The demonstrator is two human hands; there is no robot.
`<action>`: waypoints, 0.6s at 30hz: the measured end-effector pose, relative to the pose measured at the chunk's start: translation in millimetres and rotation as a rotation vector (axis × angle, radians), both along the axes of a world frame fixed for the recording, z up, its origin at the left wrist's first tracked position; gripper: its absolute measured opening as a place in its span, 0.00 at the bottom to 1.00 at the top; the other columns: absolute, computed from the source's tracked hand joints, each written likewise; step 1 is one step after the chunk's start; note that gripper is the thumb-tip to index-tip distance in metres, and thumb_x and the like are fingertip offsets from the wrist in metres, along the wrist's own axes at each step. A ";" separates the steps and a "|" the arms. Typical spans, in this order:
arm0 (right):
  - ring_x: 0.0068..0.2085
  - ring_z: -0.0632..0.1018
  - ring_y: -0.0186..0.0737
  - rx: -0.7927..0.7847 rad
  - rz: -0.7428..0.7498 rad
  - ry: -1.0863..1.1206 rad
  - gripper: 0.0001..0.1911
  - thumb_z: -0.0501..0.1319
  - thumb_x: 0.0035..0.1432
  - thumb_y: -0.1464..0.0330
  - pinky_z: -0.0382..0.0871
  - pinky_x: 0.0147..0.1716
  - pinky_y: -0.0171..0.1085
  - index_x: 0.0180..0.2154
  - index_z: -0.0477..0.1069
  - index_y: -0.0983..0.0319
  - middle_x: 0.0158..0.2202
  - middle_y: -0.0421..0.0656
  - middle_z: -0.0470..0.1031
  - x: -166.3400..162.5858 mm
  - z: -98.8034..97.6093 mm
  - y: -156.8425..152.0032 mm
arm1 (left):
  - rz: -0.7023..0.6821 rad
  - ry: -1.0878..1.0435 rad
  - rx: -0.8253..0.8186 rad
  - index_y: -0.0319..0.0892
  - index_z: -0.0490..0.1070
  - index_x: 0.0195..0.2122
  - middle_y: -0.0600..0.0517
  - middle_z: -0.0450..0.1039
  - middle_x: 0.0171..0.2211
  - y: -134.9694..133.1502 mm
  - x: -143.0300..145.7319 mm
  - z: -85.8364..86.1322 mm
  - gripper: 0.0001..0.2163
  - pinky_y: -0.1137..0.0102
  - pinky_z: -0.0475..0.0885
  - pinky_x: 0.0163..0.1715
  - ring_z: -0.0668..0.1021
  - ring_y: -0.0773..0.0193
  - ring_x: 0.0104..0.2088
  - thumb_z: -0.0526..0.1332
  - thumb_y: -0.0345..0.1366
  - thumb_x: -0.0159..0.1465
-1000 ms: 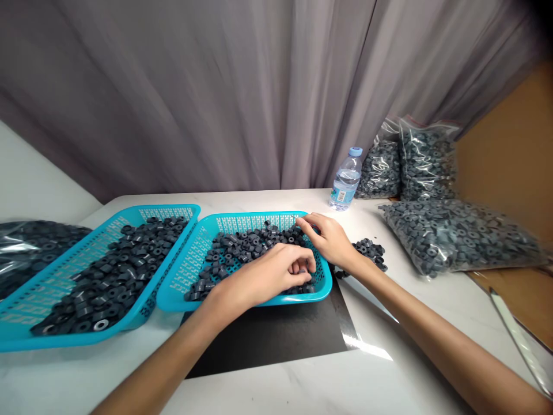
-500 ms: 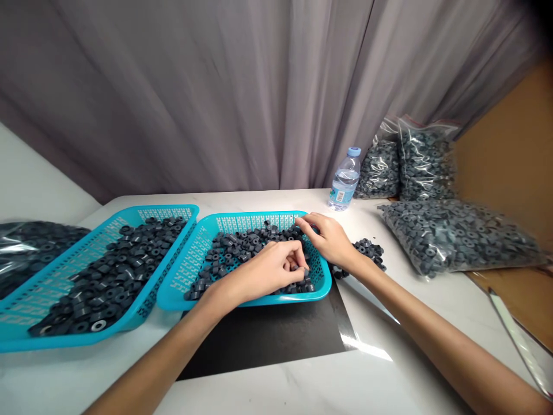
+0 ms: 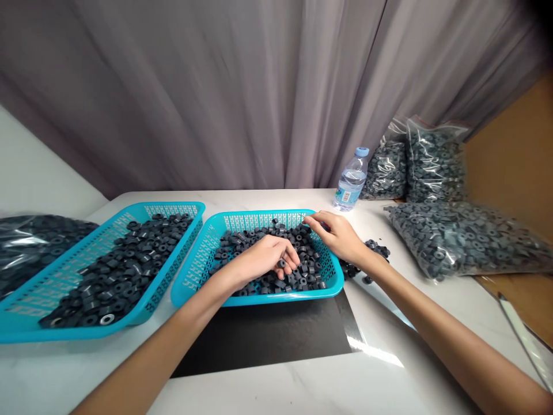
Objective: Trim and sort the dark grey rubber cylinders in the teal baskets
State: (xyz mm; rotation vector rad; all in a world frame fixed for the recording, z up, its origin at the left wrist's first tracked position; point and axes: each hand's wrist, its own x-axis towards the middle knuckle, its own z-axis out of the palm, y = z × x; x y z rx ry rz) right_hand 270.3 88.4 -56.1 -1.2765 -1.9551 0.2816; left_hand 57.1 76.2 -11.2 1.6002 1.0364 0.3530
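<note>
Small dark grey plastic rings (image 3: 242, 239) fill much of a turquoise basket (image 3: 259, 300) in front of me. Over its middle, my left hand (image 3: 263, 256) is loosely curled, palm partly turned up, with a dark ring (image 3: 281, 263) showing between the fingers. Whether more rings lie in the palm is hidden. My right hand (image 3: 339, 233) is at the basket's back right corner, above the rim. Its thumb and fingers are pinched together, and a thin sliver shows at the tips, too small to name.
At left stands a second turquoise basket (image 3: 129, 328) of rings, beside a clear bag (image 3: 47, 242). Loose rings (image 3: 375, 249) lie right of the near basket. A water bottle (image 3: 351, 181) and several filled bags (image 3: 466, 239) stand farther right. A black mat (image 3: 268, 340) lies in front.
My left hand has loosened from a tight pinch and rolled slightly palm-up, showing a ring. My right hand stays at the basket's corner. The whole view has shifted a little.
</note>
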 end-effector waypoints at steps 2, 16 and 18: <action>0.33 0.72 0.40 0.003 0.000 -0.002 0.24 0.49 0.71 0.51 0.62 0.36 0.39 0.32 0.71 0.59 0.30 0.42 0.73 0.1 -0.7 0.4 | 0.030 0.009 -0.002 0.38 0.70 0.25 0.50 0.71 0.25 0.7 -0.8 -1.1 0.12 0.72 0.66 0.23 0.71 0.68 0.24 0.49 0.29 0.60; 0.35 0.74 0.42 0.003 -0.001 -0.004 0.25 0.48 0.71 0.50 0.64 0.38 0.39 0.34 0.73 0.59 0.33 0.44 0.76 0.7 -1.7 0.5 | 0.089 -0.021 -0.093 0.39 0.71 0.22 0.54 0.57 0.21 -1.8 0.3 2.8 0.18 0.71 0.54 0.19 0.56 0.67 0.21 0.48 0.41 0.63; 0.35 0.74 0.42 0.000 -0.001 -0.004 0.25 0.48 0.71 0.50 0.64 0.38 0.40 0.35 0.74 0.59 0.33 0.44 0.76 1.2 -1.6 1.2 | 0.093 -0.047 -0.143 0.36 0.75 0.26 0.52 0.63 0.24 -3.9 1.3 4.6 0.22 0.71 0.57 0.20 0.60 0.66 0.23 0.46 0.43 0.66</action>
